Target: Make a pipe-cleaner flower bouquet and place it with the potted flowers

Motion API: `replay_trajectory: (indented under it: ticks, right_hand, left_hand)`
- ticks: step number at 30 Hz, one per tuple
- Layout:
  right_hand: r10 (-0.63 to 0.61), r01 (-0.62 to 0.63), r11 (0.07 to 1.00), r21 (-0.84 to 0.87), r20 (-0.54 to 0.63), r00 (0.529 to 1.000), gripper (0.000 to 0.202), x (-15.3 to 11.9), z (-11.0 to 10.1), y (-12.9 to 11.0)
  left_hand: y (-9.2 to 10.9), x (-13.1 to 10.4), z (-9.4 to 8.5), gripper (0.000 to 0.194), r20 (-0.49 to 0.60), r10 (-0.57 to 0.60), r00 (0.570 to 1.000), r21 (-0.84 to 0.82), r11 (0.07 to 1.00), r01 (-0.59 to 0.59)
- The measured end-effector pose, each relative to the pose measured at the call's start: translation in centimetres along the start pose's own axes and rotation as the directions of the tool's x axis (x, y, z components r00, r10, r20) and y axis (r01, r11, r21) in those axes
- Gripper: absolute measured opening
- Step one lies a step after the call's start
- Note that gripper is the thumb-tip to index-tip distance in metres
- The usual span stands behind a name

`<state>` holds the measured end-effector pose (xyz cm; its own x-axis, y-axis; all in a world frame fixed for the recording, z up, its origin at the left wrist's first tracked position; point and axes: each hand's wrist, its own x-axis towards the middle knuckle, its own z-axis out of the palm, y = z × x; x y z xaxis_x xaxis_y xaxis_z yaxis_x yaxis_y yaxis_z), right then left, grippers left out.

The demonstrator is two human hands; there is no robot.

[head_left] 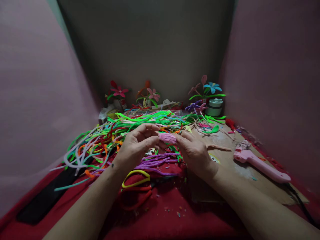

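Between my two hands is a small pink petal of fuzzy pipe cleaner (168, 138), held at about chest height over the table. The fingers of my left hand (140, 143) pinch its left end. My right hand (196, 151) grips its right end between thumb and fingers. Below them lie several purple pipe cleaners (157, 162). Scissors with yellow and red handles (136, 189) rest near my left wrist, their blades pointing right and partly in shadow.
A heap of coloured pipe cleaners (142, 119) spreads behind my hands. On the right, a pink glue gun (262, 166) lies on a cardboard sheet (240, 186). A dark flat object (47, 196) is at left. Finished flowers (212, 87) and a green-lidded jar (215, 107) stand at the back.
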<state>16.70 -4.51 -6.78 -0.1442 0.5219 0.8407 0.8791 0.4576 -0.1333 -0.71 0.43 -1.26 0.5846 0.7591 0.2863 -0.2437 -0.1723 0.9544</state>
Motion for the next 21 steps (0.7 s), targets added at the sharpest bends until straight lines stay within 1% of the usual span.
replay_trajectory:
  ticks: [5,10,13,15,17,18,20,21]
  right_hand:
    - [-0.065,0.066,0.996,-0.066,0.016,0.998,0.031,0.0,-0.1,0.0]
    - [-0.144,0.152,0.968,-0.199,0.055,0.988,0.032,0.1,-0.3,0.0]
    - [-0.142,0.163,0.96,-0.227,0.103,0.984,0.031,0.1,-0.3,-0.2]
    - [-0.136,0.162,0.958,-0.237,0.122,0.983,0.03,0.0,-0.2,-0.2]
    - [-0.14,0.165,0.953,-0.255,0.114,0.984,0.029,0.0,0.0,-0.3]
    - [-0.143,0.168,0.951,-0.261,0.11,0.984,0.029,-0.1,0.0,-0.3]
    - [-0.146,0.168,0.951,-0.261,0.105,0.984,0.028,-0.1,0.1,-0.3]
    - [-0.146,0.169,0.952,-0.257,0.104,0.984,0.028,-0.1,0.1,-0.3]
  left_hand:
    - [0.0,-0.2,0.1,0.009,-0.02,0.024,1.0,0.167,0.986,-0.02]
    - [-0.2,-0.1,0.2,0.007,-0.059,0.036,0.998,0.204,0.979,-0.023]
    - [-0.5,-0.1,0.1,0.005,-0.061,0.055,0.997,0.242,0.97,-0.039]
    - [-0.8,-0.1,0.0,0.004,-0.042,0.105,0.994,0.291,0.953,-0.088]
    - [-1.3,-0.2,-0.3,0.004,-0.012,0.196,0.981,0.376,0.91,-0.177]
    - [-1.6,-0.2,-0.4,0.005,0.01,0.251,0.968,0.434,0.871,-0.23]
    - [-2.0,-0.4,-0.8,0.007,0.075,0.348,0.934,0.552,0.766,-0.33]
    - [-2.2,-0.5,-1.0,0.009,0.109,0.378,0.919,0.599,0.713,-0.365]
